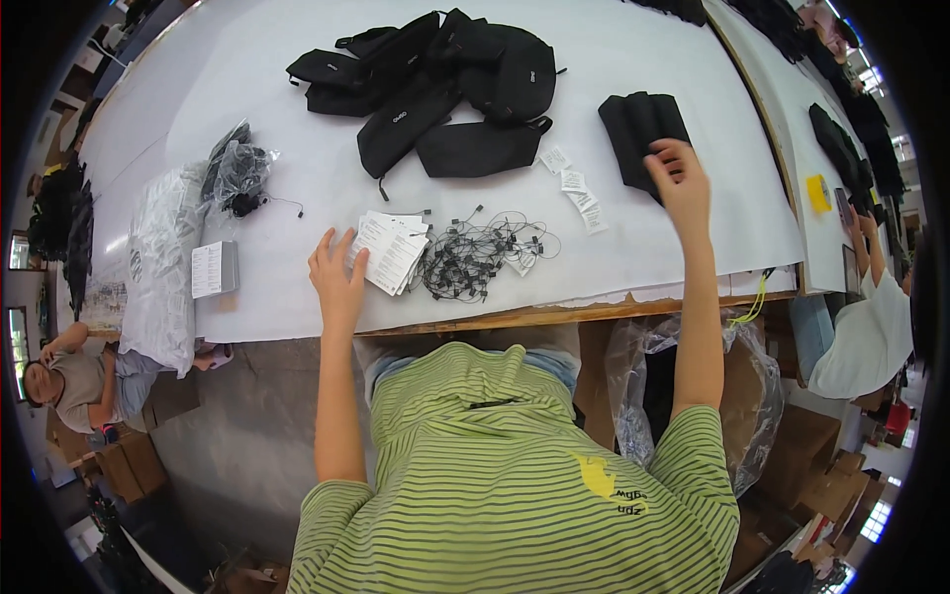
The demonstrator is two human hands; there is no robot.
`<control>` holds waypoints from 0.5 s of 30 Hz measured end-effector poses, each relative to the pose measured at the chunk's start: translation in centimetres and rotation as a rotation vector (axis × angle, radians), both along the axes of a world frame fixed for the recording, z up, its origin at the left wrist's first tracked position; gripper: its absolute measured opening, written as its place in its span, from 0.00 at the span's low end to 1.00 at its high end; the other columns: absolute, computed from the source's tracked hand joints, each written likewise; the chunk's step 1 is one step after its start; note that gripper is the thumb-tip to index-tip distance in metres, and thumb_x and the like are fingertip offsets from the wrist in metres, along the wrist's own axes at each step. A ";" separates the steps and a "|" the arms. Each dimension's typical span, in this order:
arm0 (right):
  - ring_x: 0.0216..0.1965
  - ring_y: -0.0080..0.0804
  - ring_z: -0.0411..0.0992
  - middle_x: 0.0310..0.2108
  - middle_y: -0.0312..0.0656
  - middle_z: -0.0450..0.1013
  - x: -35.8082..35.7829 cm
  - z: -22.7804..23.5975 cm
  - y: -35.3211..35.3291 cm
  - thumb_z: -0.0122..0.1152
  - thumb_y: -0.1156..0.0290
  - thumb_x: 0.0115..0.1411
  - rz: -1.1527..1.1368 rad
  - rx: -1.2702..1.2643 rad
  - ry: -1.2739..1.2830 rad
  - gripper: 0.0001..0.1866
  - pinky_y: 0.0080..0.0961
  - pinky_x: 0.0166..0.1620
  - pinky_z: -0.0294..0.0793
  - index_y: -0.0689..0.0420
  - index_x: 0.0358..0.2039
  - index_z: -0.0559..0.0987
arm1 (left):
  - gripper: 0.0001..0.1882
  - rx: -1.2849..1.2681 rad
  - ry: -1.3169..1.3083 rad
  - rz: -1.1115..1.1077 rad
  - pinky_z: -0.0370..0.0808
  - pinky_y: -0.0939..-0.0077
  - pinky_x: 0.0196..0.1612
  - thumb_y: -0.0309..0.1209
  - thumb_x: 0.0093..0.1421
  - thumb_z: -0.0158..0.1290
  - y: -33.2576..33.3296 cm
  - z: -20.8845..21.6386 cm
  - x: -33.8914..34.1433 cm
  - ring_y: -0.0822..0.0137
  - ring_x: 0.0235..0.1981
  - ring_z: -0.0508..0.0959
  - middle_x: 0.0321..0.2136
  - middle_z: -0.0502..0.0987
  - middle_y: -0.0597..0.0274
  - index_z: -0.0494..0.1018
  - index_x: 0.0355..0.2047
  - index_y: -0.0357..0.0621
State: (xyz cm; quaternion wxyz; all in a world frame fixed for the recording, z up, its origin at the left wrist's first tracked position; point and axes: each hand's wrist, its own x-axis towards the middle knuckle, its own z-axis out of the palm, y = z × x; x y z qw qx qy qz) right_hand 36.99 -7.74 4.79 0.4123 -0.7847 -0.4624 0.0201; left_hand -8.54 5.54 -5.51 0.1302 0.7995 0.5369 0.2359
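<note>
My left hand (339, 275) has its fingers spread at the left edge of a fanned stack of white printed cards (388, 255). Beside the cards lies a tangled heap of thin black tag strings (465, 262). Over at the right, my right hand (683, 188) is at the near edge of some black folded pouches (638, 124). Its fingers are loosely bent and apart, with nothing visible between them; whether the fingertips touch the fabric I cannot tell. Several small white labels (574, 183) lie in a row between the pouches and the strings.
A pile of black zippered pouches (445, 79) lies at the far middle of the white table (287, 158). At the left are a clear plastic bag (163, 257), a block of cards (215, 269) and a bagged string bundle (237, 173). Other people sit at both sides.
</note>
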 end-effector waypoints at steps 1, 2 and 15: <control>0.28 0.25 0.69 0.28 0.37 0.72 -1.2 -0.9 0.0 0.66 0.67 0.53 0.193 -0.045 0.041 0.10 0.22 0.32 0.70 0.56 0.35 0.80 | 0.23 -0.008 -0.020 -0.020 0.57 0.57 0.60 0.37 0.60 0.54 0.0 0.3 0.1 0.52 0.57 0.62 0.56 0.66 0.53 0.70 0.54 0.45; 0.26 0.26 0.69 0.25 0.37 0.73 -4.6 0.2 0.2 0.67 0.68 0.51 0.352 -0.228 0.103 0.08 0.23 0.31 0.70 0.55 0.32 0.80 | 0.23 -0.009 -0.019 -0.008 0.57 0.57 0.60 0.37 0.60 0.54 -0.1 0.3 -0.3 0.52 0.57 0.62 0.56 0.66 0.53 0.70 0.54 0.45; 0.32 0.40 0.72 0.28 0.40 0.72 -11.9 -7.2 -1.7 0.63 0.68 0.52 0.497 -0.558 -0.269 0.06 0.34 0.37 0.71 0.55 0.28 0.76 | 0.11 -0.436 -0.660 0.179 0.66 0.80 0.38 0.26 0.57 0.58 0.4 0.2 -3.4 0.71 0.33 0.70 0.34 0.74 0.62 0.67 0.35 0.40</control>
